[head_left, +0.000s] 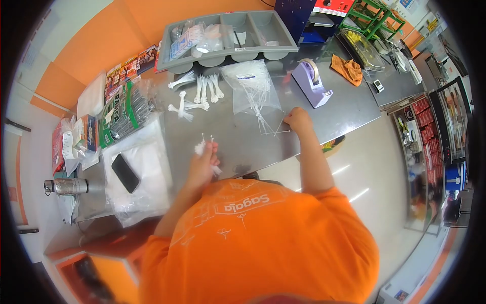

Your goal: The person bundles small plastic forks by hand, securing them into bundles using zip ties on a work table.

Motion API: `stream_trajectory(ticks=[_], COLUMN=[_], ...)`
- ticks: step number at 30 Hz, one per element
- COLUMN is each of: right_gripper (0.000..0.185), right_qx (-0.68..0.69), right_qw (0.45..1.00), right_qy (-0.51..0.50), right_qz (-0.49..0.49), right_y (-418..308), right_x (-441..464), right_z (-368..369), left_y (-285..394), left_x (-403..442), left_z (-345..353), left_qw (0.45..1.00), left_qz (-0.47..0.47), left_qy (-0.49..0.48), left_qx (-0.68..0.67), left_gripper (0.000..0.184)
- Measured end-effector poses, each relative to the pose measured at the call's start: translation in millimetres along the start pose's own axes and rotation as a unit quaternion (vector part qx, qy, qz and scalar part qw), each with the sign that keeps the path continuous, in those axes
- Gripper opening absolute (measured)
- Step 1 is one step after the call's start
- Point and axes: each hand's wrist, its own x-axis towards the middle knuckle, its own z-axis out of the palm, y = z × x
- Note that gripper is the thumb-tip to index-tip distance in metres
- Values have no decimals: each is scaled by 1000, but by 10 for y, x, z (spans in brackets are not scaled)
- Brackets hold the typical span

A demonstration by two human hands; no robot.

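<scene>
My left hand (pixel 205 158) is closed around a bunch of thin white sticks (pixel 201 147) with small knobbed ends, held above the front of the metal table. At the table's right side, my right hand (pixel 299 120) has its fingers pinched on a thin white stick (pixel 282 124). Just left of it lies an opened clear plastic bag (pixel 251 83) with a label; several loose sticks spill from its mouth. Several bundles of the same white sticks (pixel 204 88) lie beyond my left hand, some of them crossed.
A lilac tape dispenser (pixel 313 87) and orange cloth (pixel 347 69) are at the right. A grey compartment tray (pixel 286 38) stands at the back. On the left are a phone (pixel 125 173) on plastic bags (pixel 152 177), a green-and-black pack (pixel 121 119) and a metal bottle (pixel 71 186).
</scene>
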Motion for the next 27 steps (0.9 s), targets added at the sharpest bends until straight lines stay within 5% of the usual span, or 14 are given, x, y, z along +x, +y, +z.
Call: stream_trajectory(ticks=[7,9,11,14,15,16,19,21,23,25,27], right_gripper=[28,24,23,27,23,20,17,17,20,20,27], right_qx=[-117,9,301,509,470,498,496,283,300,253,122], right_qw=[979,984,927,816,836,791,804,813,837,917,942], right_qy=[161,180,170,-65,-131,-130,-172,70,34,44,119], right_qz=[47,3,-143,-266,-251,-331,-281,-504,-457,-305,-289], right_y=[210,254,95,-632,-811,-985,-1005,-914,-735,-381,84], right_x=[-16,-126,-246,-1017,-1181,-1402,-1356,-1288,-1240,-919,-573], right_z=[-130,-222,-135,-90,-10,150,325,340,213,134,72], left_y=[53,52,-24,48,74,72,25,-35,-104,-67,-73], left_x=[-39,-44,11,-52,-76,-85,-96,-51,-14,-38,-28], left_z=[-25,-62,-122,147,222,342,259,101,-6,14,8], left_qw=[999,998,996,997,997,997,997,996,986,987,988], left_qz=[16,21,15,-30,-37,-50,-71,-84,-115,-112,-109], left_qy=[24,31,-49,17,7,6,-12,-34,-106,-90,-73], left_qx=[-40,-54,-78,-73,-70,-56,-17,9,-57,-68,-83], left_gripper=[23,24,26,28,28,30,29,26,23,22,21])
